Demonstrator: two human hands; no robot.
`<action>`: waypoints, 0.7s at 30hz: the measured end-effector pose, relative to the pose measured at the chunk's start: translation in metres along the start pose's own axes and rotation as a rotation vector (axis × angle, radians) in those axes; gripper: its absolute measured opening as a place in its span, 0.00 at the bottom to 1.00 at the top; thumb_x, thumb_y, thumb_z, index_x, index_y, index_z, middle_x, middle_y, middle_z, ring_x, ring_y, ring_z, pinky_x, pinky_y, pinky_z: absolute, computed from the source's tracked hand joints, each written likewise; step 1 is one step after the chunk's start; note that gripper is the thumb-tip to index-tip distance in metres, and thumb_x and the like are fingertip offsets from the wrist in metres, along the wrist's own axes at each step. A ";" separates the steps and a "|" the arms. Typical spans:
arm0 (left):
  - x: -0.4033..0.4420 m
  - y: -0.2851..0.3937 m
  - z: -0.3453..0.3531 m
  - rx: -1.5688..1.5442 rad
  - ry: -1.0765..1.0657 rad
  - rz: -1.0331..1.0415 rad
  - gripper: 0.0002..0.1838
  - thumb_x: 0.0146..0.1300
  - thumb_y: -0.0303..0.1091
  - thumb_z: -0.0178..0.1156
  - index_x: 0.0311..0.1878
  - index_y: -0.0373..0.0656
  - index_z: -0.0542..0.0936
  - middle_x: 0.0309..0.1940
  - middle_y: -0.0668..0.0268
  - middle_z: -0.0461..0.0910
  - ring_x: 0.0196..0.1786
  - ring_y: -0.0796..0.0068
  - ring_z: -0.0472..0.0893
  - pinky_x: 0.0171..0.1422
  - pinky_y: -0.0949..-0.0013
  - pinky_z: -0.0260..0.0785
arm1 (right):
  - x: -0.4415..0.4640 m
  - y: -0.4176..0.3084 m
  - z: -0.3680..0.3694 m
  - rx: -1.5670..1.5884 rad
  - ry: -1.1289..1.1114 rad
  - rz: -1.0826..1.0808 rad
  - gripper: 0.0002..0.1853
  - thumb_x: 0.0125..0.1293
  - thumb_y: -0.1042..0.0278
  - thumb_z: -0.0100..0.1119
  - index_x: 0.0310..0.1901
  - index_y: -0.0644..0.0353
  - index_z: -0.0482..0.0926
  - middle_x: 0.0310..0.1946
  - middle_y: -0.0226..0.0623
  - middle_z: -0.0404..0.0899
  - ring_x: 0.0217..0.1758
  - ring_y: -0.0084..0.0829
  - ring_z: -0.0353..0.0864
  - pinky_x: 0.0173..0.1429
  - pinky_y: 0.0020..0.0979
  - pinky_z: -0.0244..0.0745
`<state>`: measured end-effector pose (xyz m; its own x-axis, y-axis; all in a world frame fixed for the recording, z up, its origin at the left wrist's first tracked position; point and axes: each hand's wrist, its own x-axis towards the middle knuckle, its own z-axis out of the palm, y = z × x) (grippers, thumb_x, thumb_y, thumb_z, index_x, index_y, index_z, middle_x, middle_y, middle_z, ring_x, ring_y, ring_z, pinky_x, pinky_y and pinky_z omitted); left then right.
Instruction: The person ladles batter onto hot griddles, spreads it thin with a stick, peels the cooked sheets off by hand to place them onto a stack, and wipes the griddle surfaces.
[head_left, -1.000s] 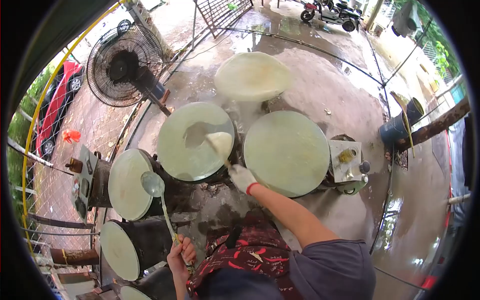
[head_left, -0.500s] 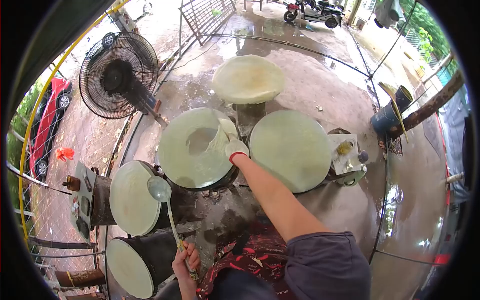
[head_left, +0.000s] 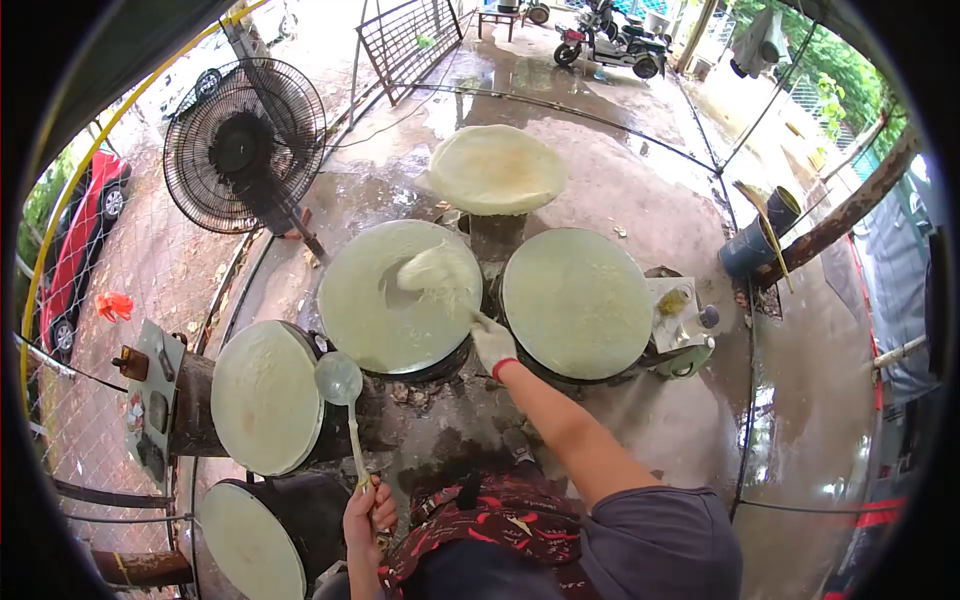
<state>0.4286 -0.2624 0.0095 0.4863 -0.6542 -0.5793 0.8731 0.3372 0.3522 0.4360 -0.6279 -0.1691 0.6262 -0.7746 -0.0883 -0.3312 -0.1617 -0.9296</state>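
Observation:
Pale batter covers a round griddle (head_left: 370,325) at the centre left. Over it, a batter-coated spreader (head_left: 438,272) is blurred by motion. My right hand (head_left: 492,342), in a white glove with a red cuff, is closed at the griddle's right edge on the spreader's handle, which is hard to see. Low in front of my apron, my bare left hand (head_left: 370,510) is wrapped round the handle of a long ladle (head_left: 340,380). The ladle's bowl is beside the right edge of a left griddle (head_left: 265,400), which also bears a pale sheet.
More coated griddles stand at the right (head_left: 577,305), lower left (head_left: 252,545) and back (head_left: 497,170). A fan (head_left: 240,150) stands at the back left. Bottles sit on a small board (head_left: 660,335) at the right. A blue bucket (head_left: 745,250) and scooter (head_left: 620,45) are farther off.
The spreader has swept over the griddle, and my gloved hand has moved right and down from its place half a second ago. My left hand still holds the ladle. The view has shifted slightly.

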 end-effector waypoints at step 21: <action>0.030 -0.038 0.038 -0.140 0.069 -0.062 0.08 0.66 0.29 0.47 0.45 0.38 0.70 0.24 0.66 0.66 0.17 0.82 0.61 0.17 0.79 0.55 | 0.041 0.003 -0.007 -0.252 -0.170 -0.099 0.20 0.61 0.58 0.45 0.54 0.45 0.75 0.43 0.51 0.78 0.49 0.49 0.77 0.54 0.40 0.71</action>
<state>0.4088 -0.3204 0.0065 0.4281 -0.6304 -0.6476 0.8957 0.3914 0.2111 0.4555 -0.6647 -0.1727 0.7664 -0.6373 -0.0799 -0.4134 -0.3942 -0.8208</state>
